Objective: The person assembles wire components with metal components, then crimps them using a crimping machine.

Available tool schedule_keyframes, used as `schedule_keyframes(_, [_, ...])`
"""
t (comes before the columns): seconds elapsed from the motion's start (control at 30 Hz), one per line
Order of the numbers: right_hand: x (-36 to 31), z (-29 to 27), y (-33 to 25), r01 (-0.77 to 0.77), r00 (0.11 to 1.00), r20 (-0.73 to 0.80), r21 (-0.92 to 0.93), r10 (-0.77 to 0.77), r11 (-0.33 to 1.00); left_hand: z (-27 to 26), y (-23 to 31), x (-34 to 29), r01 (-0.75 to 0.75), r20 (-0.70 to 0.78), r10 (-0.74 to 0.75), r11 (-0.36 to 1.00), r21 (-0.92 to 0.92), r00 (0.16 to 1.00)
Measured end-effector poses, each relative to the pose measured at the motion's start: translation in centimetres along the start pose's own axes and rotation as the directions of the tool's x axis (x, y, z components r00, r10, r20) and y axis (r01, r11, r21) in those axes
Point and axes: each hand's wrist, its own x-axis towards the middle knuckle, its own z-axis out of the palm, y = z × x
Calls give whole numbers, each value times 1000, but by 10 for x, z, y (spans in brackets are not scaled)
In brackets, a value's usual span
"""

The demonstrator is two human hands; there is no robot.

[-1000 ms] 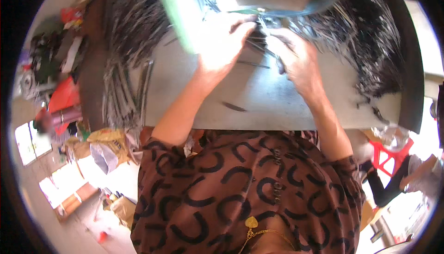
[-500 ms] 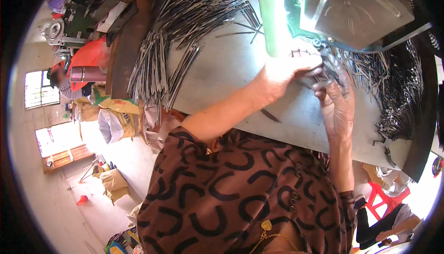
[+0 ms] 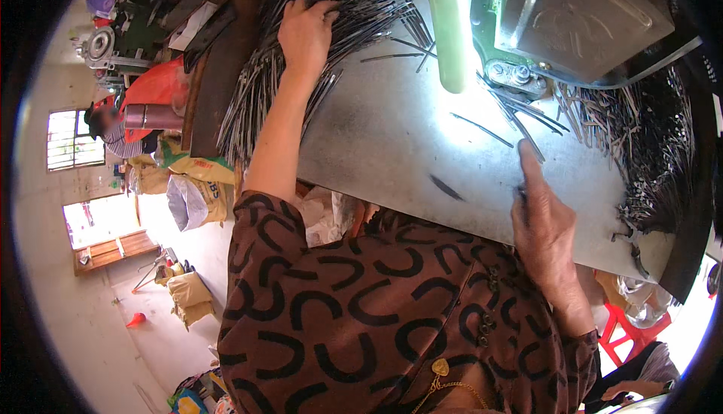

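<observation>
My left hand [image 3: 305, 33] is over the large heap of thin dark strips [image 3: 361, 0] at the far left of the metal tabletop [image 3: 392, 143]. Its fingers bend down onto the strips; their dark tips blend in, so any grip is unclear. My right hand [image 3: 546, 222] is low over the right side of the table, index finger stretched forward and the others curled. That fingertip meets the near end of a thin dark strip [image 3: 529, 141]. Several loose strips [image 3: 538, 113] lie beyond it, in front of the green machine's metal fitting [image 3: 516, 73].
A pale green lamp [image 3: 449, 33] lights the work spot beside a machine with a metal cover [image 3: 587, 18]. A tangled dark pile [image 3: 648, 143] fills the right side. At left are a pinkish flask [image 3: 154, 116] and sacks [image 3: 196, 195]. Another person [image 3: 113, 131] is at far left.
Both hands were together at the machine fitting. My left hand has moved left to the strip heap; my right hand has drawn back toward me. Loose strips now show by the fitting.
</observation>
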Motion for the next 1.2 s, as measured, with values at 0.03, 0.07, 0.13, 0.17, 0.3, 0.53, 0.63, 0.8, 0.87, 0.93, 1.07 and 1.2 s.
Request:
schedule_keyframes(0.03, [-2, 4, -1, 30, 999, 24, -6, -29, 1000, 4, -9, -1, -1, 2, 1, 1000, -3, 1000])
schedule_keyframes(0.07, [-4, 8, 3, 20, 1000, 23, -11, -20, 1000, 3, -10, 3, -65, -2, 65, 998, -3, 998])
schedule_keyframes(0.13, [-6, 18, 13, 45, 998, -41, 29, -43, 999, -1, -12, 10, -89, 88, 105, 981, -170, 991])
schedule_keyframes(0.17, [-7, 22, 18, 30, 999, -43, 24, -29, 999, -2, -5, 13, -94, 91, 112, 978, -184, 989])
schedule_keyframes(0.3, [-2, 27, 28, 45, 998, -41, 176, -39, 983, -13, 39, 23, -55, -160, -45, 817, -574, 986])
schedule_keyframes(0.53, [30, 4, 34, -555, 783, 214, 664, 584, 501, -22, 127, 2, -521, -115, 565, 637, -569, 817])
schedule_keyframes(0.63, [41, 3, 48, -496, 791, 238, 789, 563, 363, -48, 182, -20, 329, 460, 333, 381, -864, 823])
schedule_keyframes(0.8, [64, 8, 50, -377, 835, 171, 870, 524, 318, -47, 215, -28, 817, 833, 116, -308, -488, 541])
schedule_keyframes(0.87, [70, 11, 51, -366, 843, 175, 880, 509, 303, -40, 221, -31, 779, 819, 86, -378, -500, 568])
schedule_keyframes(0.93, [74, 16, 56, -362, 842, 213, 905, 496, 225, -39, 227, -31, 736, 804, 56, -445, -510, 592])
schedule_keyframes(1.07, [74, 19, 58, -325, 849, 158, 908, 503, 264, -38, 227, -30, 706, 781, -19, -416, -574, 624])
schedule_keyframes(1.2, [79, 18, 51, -295, 856, 102, 902, 507, 316, -33, 221, -34, 712, 768, 39, -407, -572, 639])
